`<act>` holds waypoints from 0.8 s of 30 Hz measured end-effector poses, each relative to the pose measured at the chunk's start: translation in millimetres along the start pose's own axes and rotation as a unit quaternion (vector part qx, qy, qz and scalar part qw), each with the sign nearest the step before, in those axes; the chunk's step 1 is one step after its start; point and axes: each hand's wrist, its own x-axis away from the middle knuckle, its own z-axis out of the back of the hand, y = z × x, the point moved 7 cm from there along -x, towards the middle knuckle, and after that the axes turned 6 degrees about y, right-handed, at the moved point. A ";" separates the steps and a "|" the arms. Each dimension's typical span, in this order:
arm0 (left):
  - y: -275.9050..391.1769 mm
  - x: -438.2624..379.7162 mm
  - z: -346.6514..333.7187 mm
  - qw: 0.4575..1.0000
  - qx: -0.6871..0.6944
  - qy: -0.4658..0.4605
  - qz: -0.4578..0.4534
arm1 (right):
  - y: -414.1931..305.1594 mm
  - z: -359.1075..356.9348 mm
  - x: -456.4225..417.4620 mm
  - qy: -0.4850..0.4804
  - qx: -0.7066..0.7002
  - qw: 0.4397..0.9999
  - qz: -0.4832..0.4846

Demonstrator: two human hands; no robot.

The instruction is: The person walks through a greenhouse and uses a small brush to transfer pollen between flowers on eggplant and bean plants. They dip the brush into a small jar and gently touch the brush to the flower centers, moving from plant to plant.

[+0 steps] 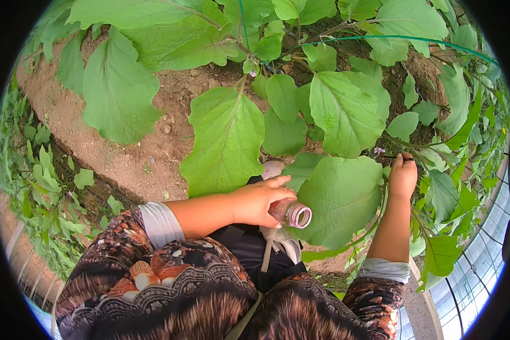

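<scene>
My left hand [255, 204] is wrapped around a small clear bottle [298, 215] with reddish contents. Uncapped, the bottle tilts with its mouth towards the right, beside a broad eggplant leaf [344, 199]. Over to the right, the fingers of my right hand [403, 178] pinch a thin dark stick-like tool [392, 157]. The tool points left, its tip close to a pale purple eggplant flower [379, 150]; whether they touch, I cannot tell. Green stems and leaves surround that hand.
Large eggplant leaves [229, 131] hang in front of me over bare soil [170, 97]. A green string [391, 37] crosses the plants above. My light shoe [287, 244] shows beneath the left hand. A concrete post [425, 297] and translucent sheeting [471, 276] stand at the lower right.
</scene>
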 end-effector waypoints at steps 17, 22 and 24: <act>33.0 57.9 52.3 0.973 -0.005 0.230 0.012 | -77.1 188.3 141.3 0.146 -0.534 0.824 0.122; 17.3 74.5 58.0 0.957 -0.029 0.285 0.044 | -121.8 204.5 158.8 0.065 -0.665 0.719 0.190; 13.5 79.1 55.8 0.954 -0.021 0.294 0.054 | -122.9 198.5 163.1 0.045 -0.678 0.710 0.187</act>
